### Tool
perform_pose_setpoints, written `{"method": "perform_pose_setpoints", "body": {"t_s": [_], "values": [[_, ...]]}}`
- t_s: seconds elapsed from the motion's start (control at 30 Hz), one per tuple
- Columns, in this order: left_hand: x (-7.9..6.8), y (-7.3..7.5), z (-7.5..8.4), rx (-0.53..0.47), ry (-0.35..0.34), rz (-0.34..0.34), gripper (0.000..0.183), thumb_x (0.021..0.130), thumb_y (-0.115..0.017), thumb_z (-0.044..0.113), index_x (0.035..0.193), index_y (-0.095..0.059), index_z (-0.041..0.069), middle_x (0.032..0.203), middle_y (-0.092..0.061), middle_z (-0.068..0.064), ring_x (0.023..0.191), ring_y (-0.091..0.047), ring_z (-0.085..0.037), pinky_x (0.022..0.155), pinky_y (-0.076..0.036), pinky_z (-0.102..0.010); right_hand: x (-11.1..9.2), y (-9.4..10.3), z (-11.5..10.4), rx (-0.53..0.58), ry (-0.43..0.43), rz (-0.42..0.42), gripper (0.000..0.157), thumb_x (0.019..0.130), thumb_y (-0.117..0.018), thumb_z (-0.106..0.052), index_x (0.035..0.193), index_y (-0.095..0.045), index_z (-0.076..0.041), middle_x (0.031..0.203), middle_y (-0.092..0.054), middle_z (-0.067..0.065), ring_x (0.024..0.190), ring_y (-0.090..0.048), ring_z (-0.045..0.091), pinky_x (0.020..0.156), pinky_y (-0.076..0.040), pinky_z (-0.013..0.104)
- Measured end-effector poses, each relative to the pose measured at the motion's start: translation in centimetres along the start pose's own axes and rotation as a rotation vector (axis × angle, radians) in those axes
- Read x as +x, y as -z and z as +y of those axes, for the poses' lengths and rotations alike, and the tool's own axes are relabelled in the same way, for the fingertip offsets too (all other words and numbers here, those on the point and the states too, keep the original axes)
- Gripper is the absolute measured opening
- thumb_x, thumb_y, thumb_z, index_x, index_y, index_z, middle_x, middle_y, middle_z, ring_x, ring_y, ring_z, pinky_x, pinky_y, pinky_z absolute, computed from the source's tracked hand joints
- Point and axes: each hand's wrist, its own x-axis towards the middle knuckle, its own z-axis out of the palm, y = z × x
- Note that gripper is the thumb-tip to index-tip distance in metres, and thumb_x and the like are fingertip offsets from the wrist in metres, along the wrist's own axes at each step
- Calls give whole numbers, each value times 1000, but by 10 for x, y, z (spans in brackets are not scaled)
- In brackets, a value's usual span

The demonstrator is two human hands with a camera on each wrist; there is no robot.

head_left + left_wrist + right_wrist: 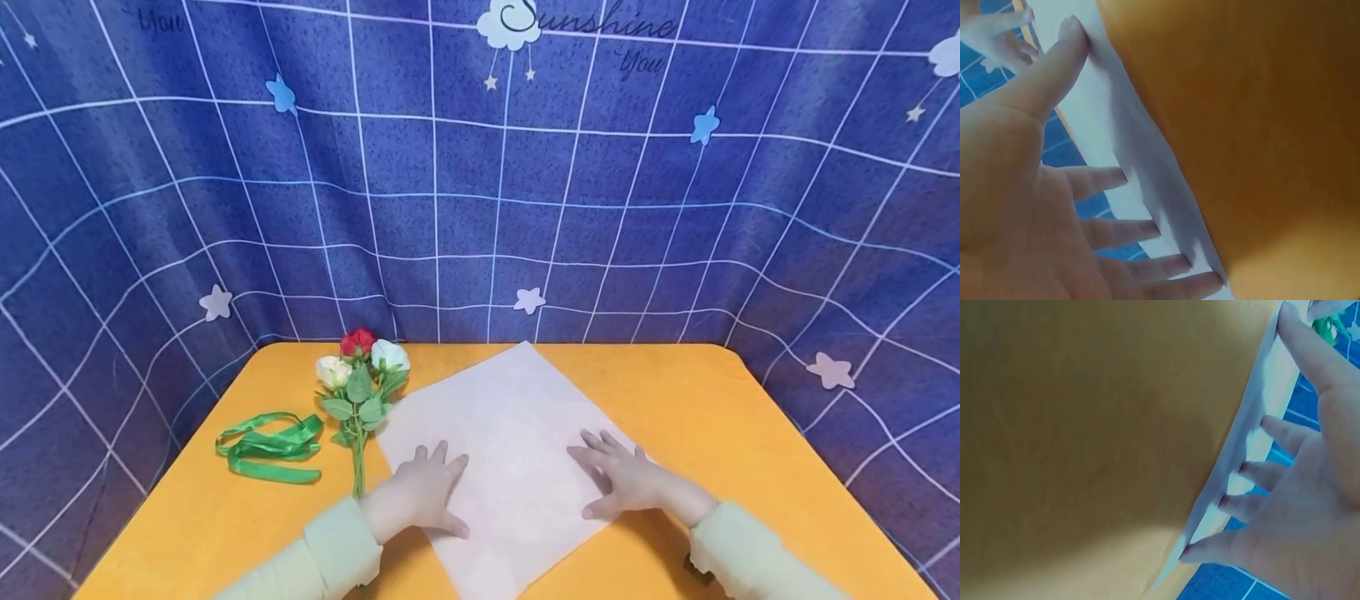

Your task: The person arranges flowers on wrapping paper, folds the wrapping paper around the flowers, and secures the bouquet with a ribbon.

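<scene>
A pale pinkish-white sheet of paper (pixel 510 450) lies flat on the orange table, turned so that a corner points to the back. My left hand (pixel 426 492) rests on its left side with the fingers spread. On the right side of the sheet my right hand (pixel 618 475) touches it, fingers also spread. Both wrist views show fingertips on the paper, near its edge: the sheet (pixel 1141 150) under the left hand and the sheet (pixel 1235 450) under the right. Neither hand grips anything.
Left of the sheet lie artificial roses (pixel 360 379) in red, white and pale blue, their stems partly behind the left forearm. Farther left is a loosely coiled green ribbon (pixel 273 447). A blue gridded curtain (pixel 480 167) surrounds the orange table (pixel 697 400). A small dark object (pixel 697 570) shows beneath the right sleeve.
</scene>
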Motion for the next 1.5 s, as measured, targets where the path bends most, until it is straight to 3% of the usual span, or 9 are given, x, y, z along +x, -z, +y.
{"method": "perform_pose_setpoints", "body": {"t_s": [0.23,0.4,0.5,0.6,0.73,0.87,1.23,1.5], "values": [[-5,0,4,32,6,4,105,58,-67,77,140,-45,14,140,-41,-25,120,-43,-47,76,-51,-53,2,5,5,-22,58,-1,90,70,-74,-55,142,-42,-12,152,-23,22,136,-16,52,89,-9,83],[2,9,-17,-69,-80,48,92,62,-76,63,134,-51,12,127,-51,-18,110,-49,-39,77,-49,-53,-2,1,-5,-59,100,110,83,71,-77,-46,137,-46,-6,147,-29,29,131,-24,56,93,-18,78],[10,13,-35,-108,-140,70,85,66,-78,53,134,-51,11,130,-50,-18,115,-47,-39,87,-44,-58,-5,-5,-20,-79,99,205,77,71,-80,-34,132,-49,1,139,-36,35,125,-32,58,98,-25,71],[17,17,-50,-163,-169,52,84,68,-80,47,137,-47,11,142,-41,-21,128,-37,-42,97,-35,-64,-9,-12,-36,-57,-10,227,76,71,-80,-35,131,-50,1,138,-38,35,124,-33,58,99,-29,68],[21,18,-63,-253,-157,-9,90,67,-81,47,140,-44,13,149,-30,-22,137,-24,-44,106,-23,-64,-13,-20,-52,-22,-232,153,89,69,-76,-54,139,-45,-9,147,-30,26,132,-24,55,95,-21,76],[22,14,-69,-258,-124,-41,96,62,-82,52,141,-43,14,151,-27,-21,138,-21,-43,109,-20,-61,-15,-23,-56,-10,-308,93,99,63,-74,-64,142,-41,-14,151,-24,24,135,-17,53,93,-13,80],[11,14,-56,-239,-29,-63,103,60,-82,56,144,-39,15,153,-23,-20,139,-19,-44,105,-24,-65,-8,-19,-39,-31,-223,65,100,62,-73,-66,142,-41,-15,151,-23,25,135,-19,53,92,-14,81],[5,10,-48,-209,-1,-36,105,59,-80,59,144,-38,12,151,-24,-24,136,-21,-49,99,-27,-70,-6,-14,-28,-29,-143,72,100,62,-75,-64,142,-41,-13,150,-23,28,134,-18,55,90,-12,82]]}}
